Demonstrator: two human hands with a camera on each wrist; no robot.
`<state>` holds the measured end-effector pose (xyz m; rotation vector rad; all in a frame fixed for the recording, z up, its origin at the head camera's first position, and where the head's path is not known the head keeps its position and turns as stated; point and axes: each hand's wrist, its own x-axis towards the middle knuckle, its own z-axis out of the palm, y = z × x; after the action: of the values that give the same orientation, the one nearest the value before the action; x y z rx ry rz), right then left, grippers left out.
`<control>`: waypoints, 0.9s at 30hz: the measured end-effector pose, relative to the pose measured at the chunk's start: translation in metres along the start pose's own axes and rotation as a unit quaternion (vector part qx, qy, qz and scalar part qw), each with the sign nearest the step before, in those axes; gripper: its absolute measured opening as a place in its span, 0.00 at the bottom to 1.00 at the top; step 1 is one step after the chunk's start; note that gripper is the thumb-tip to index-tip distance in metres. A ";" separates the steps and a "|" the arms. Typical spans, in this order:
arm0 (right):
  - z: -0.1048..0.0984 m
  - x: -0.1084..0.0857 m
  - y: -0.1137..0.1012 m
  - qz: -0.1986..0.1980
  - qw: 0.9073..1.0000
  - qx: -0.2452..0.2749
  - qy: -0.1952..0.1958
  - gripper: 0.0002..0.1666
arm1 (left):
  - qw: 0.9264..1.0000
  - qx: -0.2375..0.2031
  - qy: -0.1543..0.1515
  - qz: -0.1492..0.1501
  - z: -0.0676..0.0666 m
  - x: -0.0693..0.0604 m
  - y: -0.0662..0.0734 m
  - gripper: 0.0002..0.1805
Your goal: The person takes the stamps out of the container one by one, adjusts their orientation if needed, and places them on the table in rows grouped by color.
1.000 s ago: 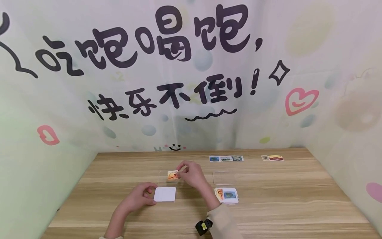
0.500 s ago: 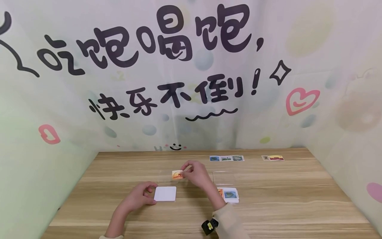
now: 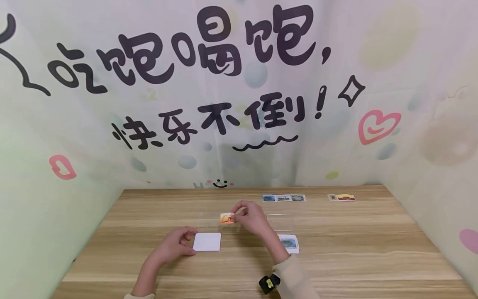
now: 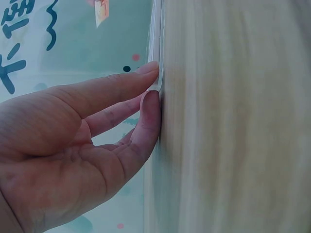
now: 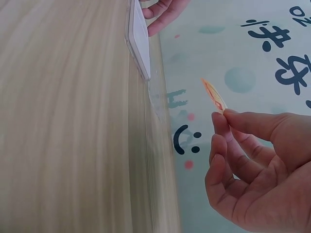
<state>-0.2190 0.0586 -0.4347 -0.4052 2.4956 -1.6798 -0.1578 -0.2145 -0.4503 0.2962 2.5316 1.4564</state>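
Observation:
My right hand (image 3: 252, 218) pinches an orange and yellow postage stamp (image 3: 226, 218) by its edge between thumb and fingertips. In the right wrist view the stamp (image 5: 213, 94) is raised above the table and seen nearly edge-on. At left, my left hand (image 3: 173, 246) holds the left end of a shallow clear box of white cards (image 3: 207, 242). The left wrist view puts thumb and fingertip at the corner of the clear box (image 4: 156, 53), flat on the table. Behind it lies a clear lid (image 3: 207, 222), hard to see against the wood.
Right of the right forearm, a white card stack topped by a blue stamp (image 3: 288, 241) is partly hidden. A second clear lid (image 3: 281, 222) lies behind it. At the back edge are a row of three stamps (image 3: 284, 198) and a red-yellow stamp (image 3: 346, 198) beside a small one.
My right hand has moved a little to the right with the stamp, and its forearm now covers more of the right card stack. The left hand stays at the box.

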 end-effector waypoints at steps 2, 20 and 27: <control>-0.002 0.000 0.002 -0.001 1.000 -0.001 0.001 0.04 | 1.000 -0.001 -0.002 0.002 0.000 0.000 0.001 0.29; -0.015 -0.007 0.004 -0.005 1.000 -0.006 0.008 0.04 | 1.000 0.004 -0.001 0.009 -0.001 -0.001 0.000 0.29; -0.018 -0.009 0.004 -0.004 1.000 -0.010 0.010 0.04 | 1.000 0.003 -0.004 0.008 -0.001 -0.001 -0.001 0.29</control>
<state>-0.2155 0.0787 -0.4321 -0.4026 2.5293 -1.6716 -0.1573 -0.2161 -0.4501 0.3230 2.5343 1.4510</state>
